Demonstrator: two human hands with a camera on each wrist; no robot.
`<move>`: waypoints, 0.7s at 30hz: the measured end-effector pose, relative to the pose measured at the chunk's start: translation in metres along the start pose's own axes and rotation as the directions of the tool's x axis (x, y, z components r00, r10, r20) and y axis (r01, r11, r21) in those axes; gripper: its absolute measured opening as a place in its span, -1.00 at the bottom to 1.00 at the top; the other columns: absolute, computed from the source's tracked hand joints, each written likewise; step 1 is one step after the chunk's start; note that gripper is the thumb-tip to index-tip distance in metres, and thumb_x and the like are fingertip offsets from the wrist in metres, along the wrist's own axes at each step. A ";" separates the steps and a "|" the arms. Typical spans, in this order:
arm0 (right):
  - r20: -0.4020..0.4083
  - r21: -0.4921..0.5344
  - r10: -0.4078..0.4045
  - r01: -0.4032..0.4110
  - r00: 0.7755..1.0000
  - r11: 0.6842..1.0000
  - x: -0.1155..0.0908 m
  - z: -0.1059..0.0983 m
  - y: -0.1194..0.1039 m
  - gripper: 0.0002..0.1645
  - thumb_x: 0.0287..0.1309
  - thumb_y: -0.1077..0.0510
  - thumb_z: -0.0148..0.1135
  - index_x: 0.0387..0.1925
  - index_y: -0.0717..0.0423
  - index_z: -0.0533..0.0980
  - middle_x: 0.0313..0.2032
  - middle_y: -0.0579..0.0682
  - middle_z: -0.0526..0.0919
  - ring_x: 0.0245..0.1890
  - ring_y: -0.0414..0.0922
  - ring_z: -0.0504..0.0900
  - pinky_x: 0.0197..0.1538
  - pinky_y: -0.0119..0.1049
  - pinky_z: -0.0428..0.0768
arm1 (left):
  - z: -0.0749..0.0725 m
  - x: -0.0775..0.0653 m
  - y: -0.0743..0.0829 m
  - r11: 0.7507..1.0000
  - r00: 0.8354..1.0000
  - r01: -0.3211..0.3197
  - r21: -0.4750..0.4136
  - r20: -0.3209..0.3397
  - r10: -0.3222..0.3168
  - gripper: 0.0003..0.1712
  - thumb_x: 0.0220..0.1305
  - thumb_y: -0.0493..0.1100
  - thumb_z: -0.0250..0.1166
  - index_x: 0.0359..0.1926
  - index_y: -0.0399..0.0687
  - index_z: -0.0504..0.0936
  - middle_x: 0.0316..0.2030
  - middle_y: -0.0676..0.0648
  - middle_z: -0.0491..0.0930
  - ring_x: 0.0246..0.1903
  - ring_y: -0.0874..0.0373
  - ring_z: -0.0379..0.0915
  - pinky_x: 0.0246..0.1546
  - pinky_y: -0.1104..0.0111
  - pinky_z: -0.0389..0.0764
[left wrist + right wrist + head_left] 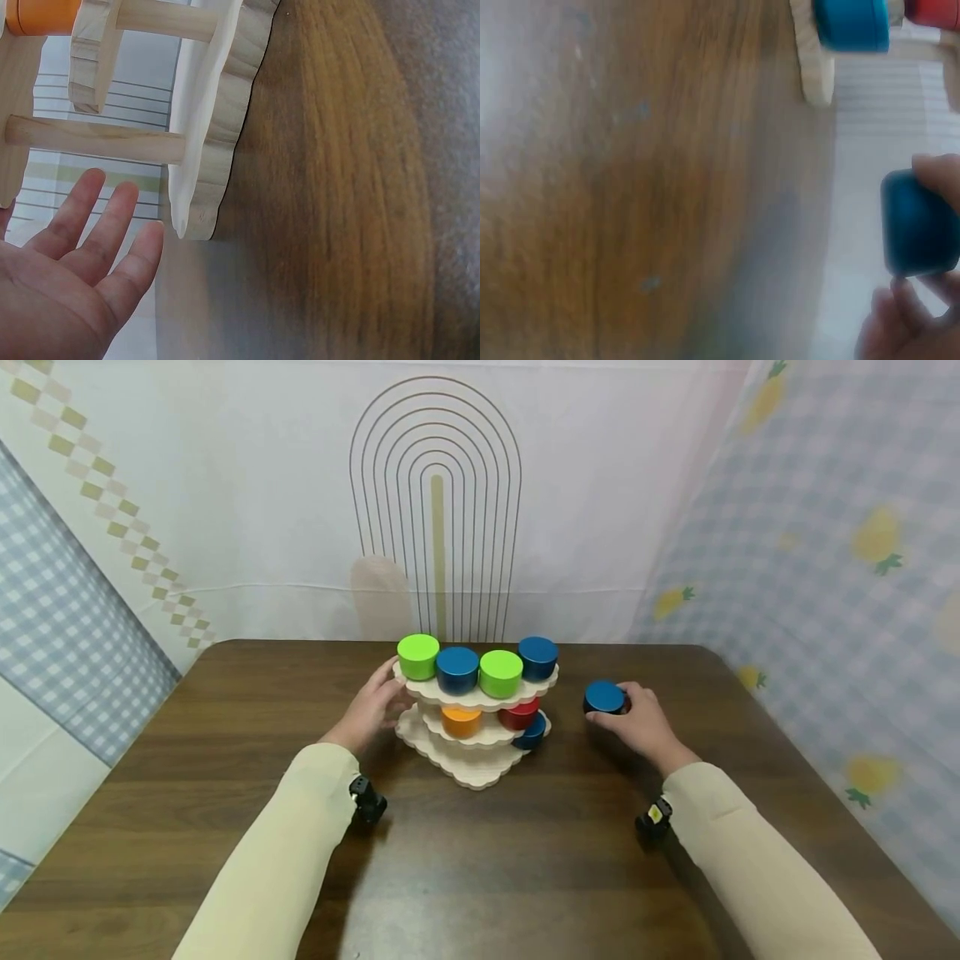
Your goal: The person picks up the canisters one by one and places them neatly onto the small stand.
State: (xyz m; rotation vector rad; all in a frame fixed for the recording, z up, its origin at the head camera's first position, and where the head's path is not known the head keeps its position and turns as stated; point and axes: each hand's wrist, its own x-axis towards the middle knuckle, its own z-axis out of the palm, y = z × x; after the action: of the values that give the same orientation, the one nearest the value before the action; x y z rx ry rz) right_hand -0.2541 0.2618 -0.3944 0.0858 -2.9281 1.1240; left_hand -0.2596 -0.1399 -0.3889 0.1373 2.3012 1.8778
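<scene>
A pale wooden tiered stand point(474, 770) with scalloped edges stands on the table. On its top tier are two green cylinders point(501, 674) and two blue ones point(457, 671); an orange cylinder point(461, 722) and a red cylinder point(519, 716) sit on the middle tier, a blue one point(531, 732) lower right. My left hand point(372, 708) is at the stand's left side, its fingers spread and extended in the left wrist view; its contact with the top tier is partly hidden. Right of the stand, my right hand point(647, 724) grips a blue cylinder point(921, 225) between thumb and fingers, above the table.
The dark brown wooden table point(480, 877) extends around the stand. Behind it hangs a white patterned cloth point(600, 485), with a blue checked cloth point(825, 635) along the right. A small black camera is strapped to each wrist.
</scene>
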 end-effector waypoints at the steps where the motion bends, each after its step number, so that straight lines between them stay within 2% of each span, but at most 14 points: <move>1: 0.001 -0.007 -0.006 0.006 1.000 1.000 -0.002 0.000 -0.002 -0.08 0.16 -0.12 0.31 0.29 0.40 0.18 0.16 0.37 0.27 0.10 0.23 0.28 0.13 0.17 0.39 | 0.000 0.000 0.000 1.000 1.000 -0.001 0.002 0.002 0.001 -0.30 0.50 0.06 -0.15 0.54 0.20 -0.17 0.26 -0.39 0.31 0.23 -0.31 0.29 0.19 -0.16 0.29; 9: 0.026 -0.024 -0.042 0.043 0.999 0.999 -0.019 0.006 -0.017 -0.10 0.12 -0.11 0.36 0.27 0.37 0.23 0.07 0.31 0.32 -0.03 0.15 0.33 -0.03 0.02 0.46 | -0.001 0.001 -0.001 1.000 1.000 0.000 0.005 0.004 0.000 -0.30 0.50 0.08 -0.15 0.54 0.20 -0.16 0.25 -0.38 0.32 0.23 -0.30 0.30 0.18 -0.16 0.30; 21: 0.043 -0.022 -0.107 0.108 0.993 0.994 -0.045 0.024 -0.036 -0.22 0.06 0.03 0.42 0.21 0.32 0.31 0.03 0.26 0.34 -0.05 0.11 0.34 -0.06 -0.06 0.47 | -0.001 0.000 0.000 1.000 1.000 0.006 0.010 0.007 -0.006 -0.30 0.50 0.09 -0.16 0.54 0.21 -0.17 0.25 -0.39 0.32 0.24 -0.30 0.28 0.20 -0.17 0.26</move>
State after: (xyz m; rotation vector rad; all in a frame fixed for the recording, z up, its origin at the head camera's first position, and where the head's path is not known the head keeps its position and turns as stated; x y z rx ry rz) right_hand -0.2066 0.2216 -0.3888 0.2665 -2.9314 1.0849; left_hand -0.2595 -0.1405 -0.3883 0.1379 2.3041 1.8602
